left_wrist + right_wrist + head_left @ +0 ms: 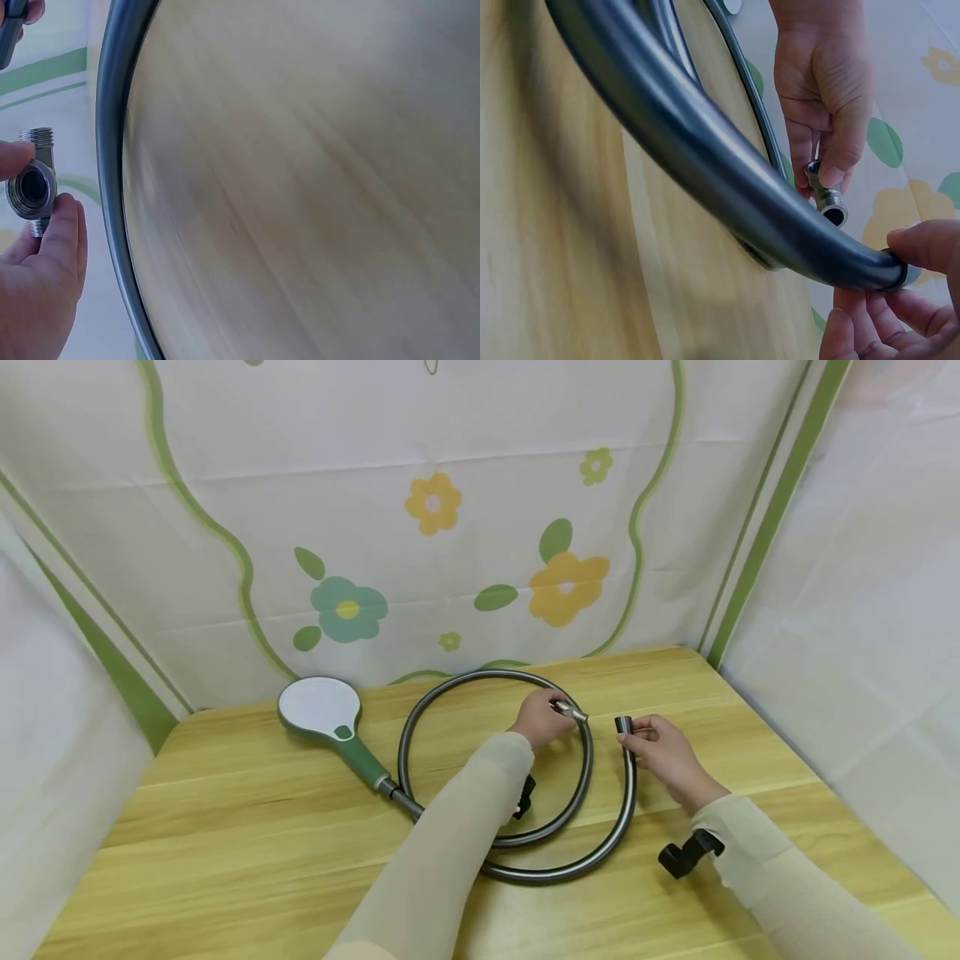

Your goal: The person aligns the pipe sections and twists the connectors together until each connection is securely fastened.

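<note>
In the head view my left hand (540,718) pinches a small silver threaded tee fitting (576,713). The left wrist view shows the fitting's round threaded opening (34,187) between thumb and fingers, with male threads at its top and bottom. My right hand (666,755) pinches the dark end nut of a grey shower hose (627,797), which stands raised off the table. Fitting (829,206) and hose end (889,271) are close but apart in the right wrist view. The hose's other end joins a green-handled shower head (363,760) lying on the table.
The hose loops in a wide coil on the wood-grain table (247,860). Behind stands a white cloth curtain (480,552) with flowers and green lines, and white cloth closes both sides. A black wrist mount (690,853) hangs below the right sleeve.
</note>
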Motion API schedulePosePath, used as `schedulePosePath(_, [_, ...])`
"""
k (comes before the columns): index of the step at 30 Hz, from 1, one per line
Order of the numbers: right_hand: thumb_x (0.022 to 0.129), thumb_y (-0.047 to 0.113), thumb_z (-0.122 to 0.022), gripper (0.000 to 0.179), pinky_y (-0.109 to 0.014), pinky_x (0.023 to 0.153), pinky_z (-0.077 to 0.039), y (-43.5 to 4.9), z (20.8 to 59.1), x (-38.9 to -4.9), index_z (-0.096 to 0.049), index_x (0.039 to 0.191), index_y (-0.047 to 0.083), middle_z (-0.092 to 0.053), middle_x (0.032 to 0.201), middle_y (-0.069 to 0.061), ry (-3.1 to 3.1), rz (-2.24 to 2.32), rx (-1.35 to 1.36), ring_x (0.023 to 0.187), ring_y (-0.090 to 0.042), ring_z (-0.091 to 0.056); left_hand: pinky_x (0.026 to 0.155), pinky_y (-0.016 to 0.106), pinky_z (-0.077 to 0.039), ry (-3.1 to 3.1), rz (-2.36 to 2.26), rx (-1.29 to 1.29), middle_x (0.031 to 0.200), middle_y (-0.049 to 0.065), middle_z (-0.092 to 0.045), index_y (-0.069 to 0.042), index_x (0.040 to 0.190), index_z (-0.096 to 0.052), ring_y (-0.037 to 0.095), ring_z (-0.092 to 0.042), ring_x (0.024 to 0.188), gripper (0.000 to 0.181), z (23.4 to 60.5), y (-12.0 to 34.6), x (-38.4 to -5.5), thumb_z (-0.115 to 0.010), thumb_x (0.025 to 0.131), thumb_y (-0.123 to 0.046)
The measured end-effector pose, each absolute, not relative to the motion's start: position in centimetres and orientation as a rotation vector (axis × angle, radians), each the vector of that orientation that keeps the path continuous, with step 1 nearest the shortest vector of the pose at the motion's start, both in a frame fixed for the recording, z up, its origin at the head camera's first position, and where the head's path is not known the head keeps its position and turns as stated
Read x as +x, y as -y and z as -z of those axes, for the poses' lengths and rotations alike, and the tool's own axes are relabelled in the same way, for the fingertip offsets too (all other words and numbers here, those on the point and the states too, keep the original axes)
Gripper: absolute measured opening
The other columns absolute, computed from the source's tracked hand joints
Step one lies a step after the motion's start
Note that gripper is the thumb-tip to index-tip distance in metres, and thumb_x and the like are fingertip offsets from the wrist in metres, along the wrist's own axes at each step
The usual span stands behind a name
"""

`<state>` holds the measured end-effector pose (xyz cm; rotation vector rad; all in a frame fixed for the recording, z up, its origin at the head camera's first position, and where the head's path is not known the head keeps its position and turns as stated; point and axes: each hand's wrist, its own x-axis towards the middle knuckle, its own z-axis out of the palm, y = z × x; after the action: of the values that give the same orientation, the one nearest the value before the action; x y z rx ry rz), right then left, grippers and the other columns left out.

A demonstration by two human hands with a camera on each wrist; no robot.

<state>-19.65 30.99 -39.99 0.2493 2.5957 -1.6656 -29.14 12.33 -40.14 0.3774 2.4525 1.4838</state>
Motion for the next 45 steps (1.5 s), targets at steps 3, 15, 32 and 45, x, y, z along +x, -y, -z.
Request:
schedulePosePath(3, [0.098, 0.026, -0.058, 0.048, -0.027, 0.076, -0.052, -30.9, 39.9, -19.7, -0.043, 0.13, -0.007, -0.056, 0.115, -0.016, -2.592, 1.676, 0.246, 0.093, -0.014, -0.057, 0.073, 0.027, -0.05, -2.439, -1.509, 0.371, 0.102, 0.005, -0.064, -0.002, 0.118, -0.063, 0.016, -0.057, 0.088, 0.039, 40.1, -12.0, -29.2, -0.071, 0.08, -0.001])
schedulePosePath(15, [0.097, 0.026, -0.059, 0.047, -0.026, 0.075, -0.051, -30.2, 40.2, -20.0, -0.044, 0.13, -0.005, -0.057, 0.113, -0.013, -2.551, 1.719, 0.257, 0.091, -0.012, -0.056, 0.075, 0.03, -0.053, -2.31, -1.702, 0.27, 0.123, 0.01, -0.058, 0.0, 0.133, -0.054, 0.017, -0.056, 0.088, 0.051, 39.3, -10.4, -29.1, -0.067, 0.083, 0.002])
schedulePosePath(32, [0.097, 0.026, -0.059, 0.046, -0.026, 0.075, -0.05, -29.1, 39.5, -20.3, -0.046, 0.13, -0.003, -0.057, 0.11, -0.009, -2.551, 1.747, 0.209, 0.089, -0.012, -0.056, 0.099, 0.045, -0.047, -2.116, -1.921, 0.161, 0.141, 0.009, -0.049, -0.006, 0.138, -0.052, 0.022, -0.058, 0.109, 0.055, 39.4, -8.1, -29.5, -0.066, 0.085, 0.002])
schedulePosePath(45, [0.097, 0.024, -0.059, 0.044, -0.026, 0.073, -0.048, -27.9, 38.9, -20.7, -0.047, 0.128, -0.004, -0.059, 0.109, -0.011, -2.587, 1.72, 0.164, 0.088, -0.014, -0.054, 0.102, 0.043, -0.045, -1.96, -2.053, 0.11, 0.145, 0.013, -0.04, -0.007, 0.142, -0.047, 0.027, -0.057, 0.116, 0.055, 38.7, -6.2, -28.9, -0.059, 0.089, 0.002])
